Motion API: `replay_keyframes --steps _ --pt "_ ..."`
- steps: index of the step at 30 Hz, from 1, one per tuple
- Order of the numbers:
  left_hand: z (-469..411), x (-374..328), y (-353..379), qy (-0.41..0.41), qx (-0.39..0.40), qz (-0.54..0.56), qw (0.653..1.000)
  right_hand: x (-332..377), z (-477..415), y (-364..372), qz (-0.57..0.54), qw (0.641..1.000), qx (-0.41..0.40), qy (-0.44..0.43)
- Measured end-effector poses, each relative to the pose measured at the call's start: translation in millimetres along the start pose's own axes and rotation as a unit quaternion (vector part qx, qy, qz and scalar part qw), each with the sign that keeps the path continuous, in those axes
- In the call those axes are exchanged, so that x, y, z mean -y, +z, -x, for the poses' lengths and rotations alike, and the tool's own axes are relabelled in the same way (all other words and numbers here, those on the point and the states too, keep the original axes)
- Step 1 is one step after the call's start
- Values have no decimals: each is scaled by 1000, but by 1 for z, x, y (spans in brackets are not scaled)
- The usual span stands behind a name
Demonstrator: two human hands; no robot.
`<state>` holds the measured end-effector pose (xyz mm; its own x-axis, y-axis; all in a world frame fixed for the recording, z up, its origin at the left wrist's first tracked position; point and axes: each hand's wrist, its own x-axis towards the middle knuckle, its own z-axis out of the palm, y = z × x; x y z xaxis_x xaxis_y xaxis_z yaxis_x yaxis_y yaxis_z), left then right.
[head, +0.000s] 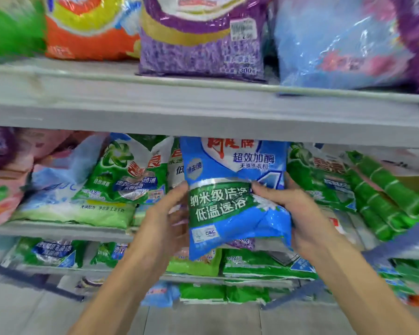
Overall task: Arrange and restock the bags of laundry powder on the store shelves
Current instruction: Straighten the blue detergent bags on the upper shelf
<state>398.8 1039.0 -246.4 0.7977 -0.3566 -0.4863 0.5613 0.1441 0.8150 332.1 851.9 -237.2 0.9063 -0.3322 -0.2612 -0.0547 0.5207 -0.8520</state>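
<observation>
I hold a blue laundry powder bag (235,194) with a green band and white print upright in front of the middle shelf (58,229). My left hand (166,213) grips its left edge. My right hand (298,213) grips its right side, thumb on the front. The bag's top reaches the underside of the upper shelf (203,110). Behind it stand green and white powder bags (131,172) on the left and green bags (322,180) on the right.
The upper shelf carries a purple bag (201,42), an orange bag (87,27), a green bag (10,27) and a light blue bag (336,44). Pink bags (7,189) lie at the middle shelf's left end. Lower shelves (228,279) hold more green bags. Grey floor (203,320) lies below.
</observation>
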Motion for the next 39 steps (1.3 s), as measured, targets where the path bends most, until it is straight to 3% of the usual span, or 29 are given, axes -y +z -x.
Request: replay_keyframes --steps 4,10,18,27,39 --pt "53 -3 -2 -63 114 110 985 -6 48 4 12 998 42 53" --pt "112 24 -26 -59 69 5 996 -9 122 7 113 991 6 67" --pt "175 11 1 -43 158 -42 986 26 205 9 83 987 -136 17" --pt "220 -3 133 -20 266 -70 961 115 294 -53 27 968 -238 -75" --pt "275 70 324 9 269 -101 958 226 383 -211 51 954 -254 -153"
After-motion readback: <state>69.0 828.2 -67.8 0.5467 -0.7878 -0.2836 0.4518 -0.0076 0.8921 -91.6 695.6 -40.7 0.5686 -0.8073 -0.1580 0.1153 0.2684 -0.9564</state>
